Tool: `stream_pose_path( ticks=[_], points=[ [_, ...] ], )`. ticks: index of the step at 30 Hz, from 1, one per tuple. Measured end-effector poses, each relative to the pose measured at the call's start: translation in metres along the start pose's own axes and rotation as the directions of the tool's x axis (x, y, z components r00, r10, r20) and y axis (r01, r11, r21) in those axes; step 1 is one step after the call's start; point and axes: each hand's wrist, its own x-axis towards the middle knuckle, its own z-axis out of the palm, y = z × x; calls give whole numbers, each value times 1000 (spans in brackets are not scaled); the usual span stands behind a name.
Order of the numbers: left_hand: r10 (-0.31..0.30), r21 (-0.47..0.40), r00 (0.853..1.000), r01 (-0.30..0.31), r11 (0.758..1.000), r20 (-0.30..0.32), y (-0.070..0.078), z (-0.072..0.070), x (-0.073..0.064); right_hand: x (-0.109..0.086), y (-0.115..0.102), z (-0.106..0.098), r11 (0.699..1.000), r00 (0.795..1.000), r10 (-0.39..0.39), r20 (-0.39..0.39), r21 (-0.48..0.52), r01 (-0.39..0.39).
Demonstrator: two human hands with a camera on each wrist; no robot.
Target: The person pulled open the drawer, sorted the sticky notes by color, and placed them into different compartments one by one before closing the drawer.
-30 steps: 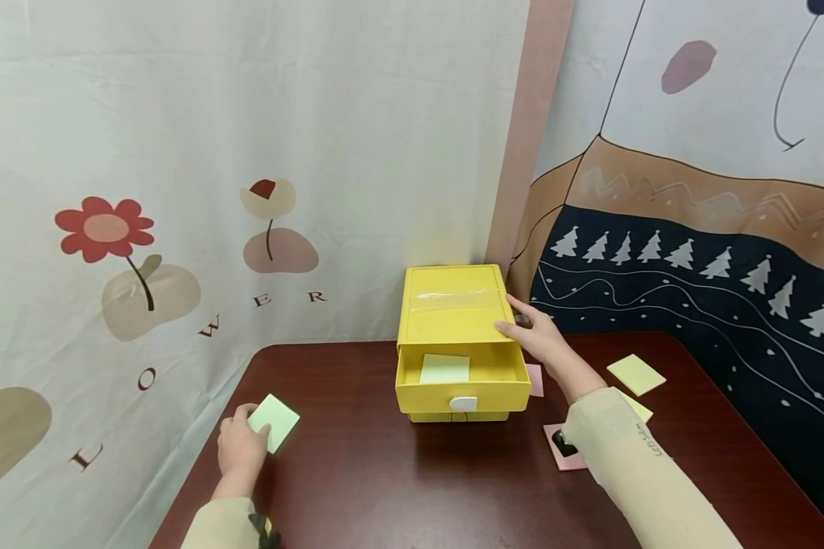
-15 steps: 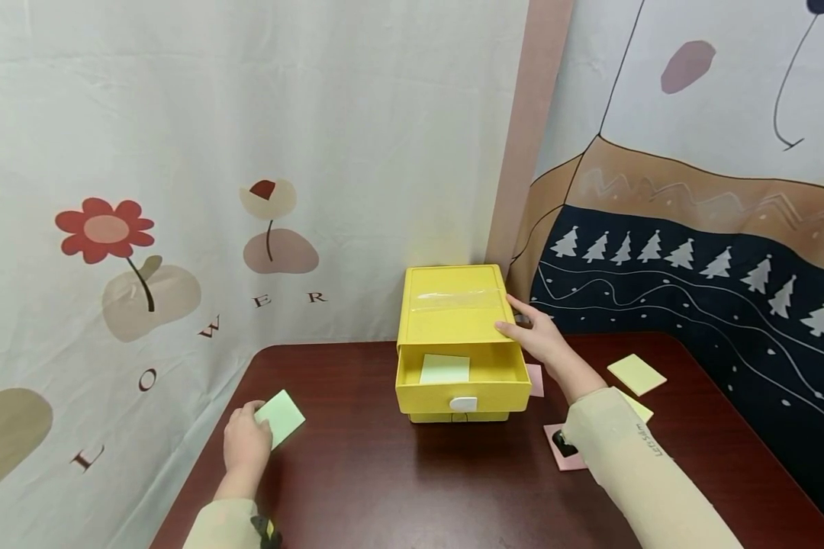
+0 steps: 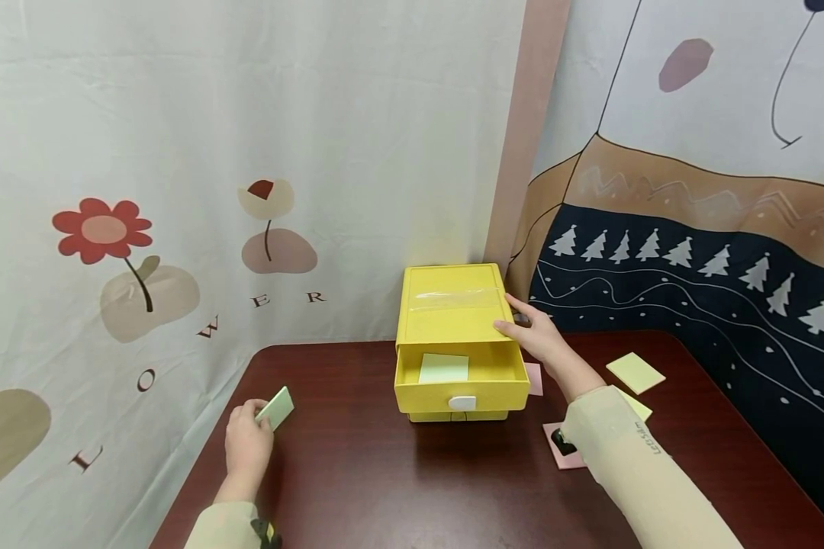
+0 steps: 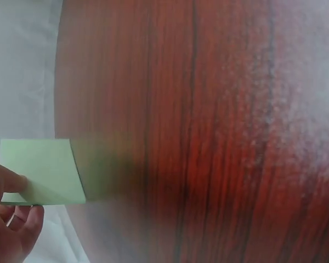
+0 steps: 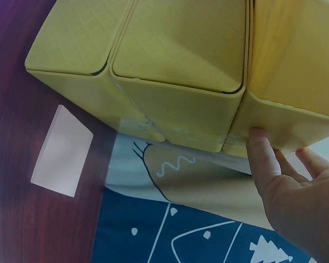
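In the head view my left hand [image 3: 249,438] pinches a pale green sticky note pad [image 3: 276,408], tilted nearly edge-on above the table's left side. The left wrist view shows the thumb on the face of the green sticky note pad [image 4: 43,170], with curled fingers beneath. My right hand [image 3: 541,335] rests against the right side of a yellow drawer box [image 3: 453,305], fingers extended. One fingertip touches the yellow box's side [image 5: 285,118] in the right wrist view. The box's top drawer [image 3: 426,398], with a white knob [image 3: 462,403], is pulled out and holds a pale green note pad [image 3: 443,367].
Two yellow note pads lie on the right, one [image 3: 635,373] farther back and one [image 3: 637,406] partly behind the right sleeve. A pink pad [image 3: 534,379] sits beside the box, another pink pad [image 3: 567,451] nearer, partly covered by the wrist device. Printed curtains [image 3: 357,152] hang behind the table [image 3: 357,473].
My left hand has shifted slightly right and turned the green sticky note pad from face-up to nearly edge-on. The right hand and the drawer box have stayed put.
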Motion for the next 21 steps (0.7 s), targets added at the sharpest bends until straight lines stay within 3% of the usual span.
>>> stream_pose_path(
  ticks=[7,13,17,21],
  points=[
    [77,-5,996,-77,997,-50,3,4,1,-1,-1,0,1000,1000,2,-1,9,-2],
    [167,-33,982,-171,985,-85,10,7,0,-1,-1,-1,1000,1000,13,-4,4,-13],
    [222,-42,967,-229,973,-124,13,10,-1,0,-1,0,1000,1000,12,1,3,-12],
    [299,-39,939,-309,950,-168,15,12,-2,0,-1,0,1000,1000,17,-5,5,-17]
  ],
)
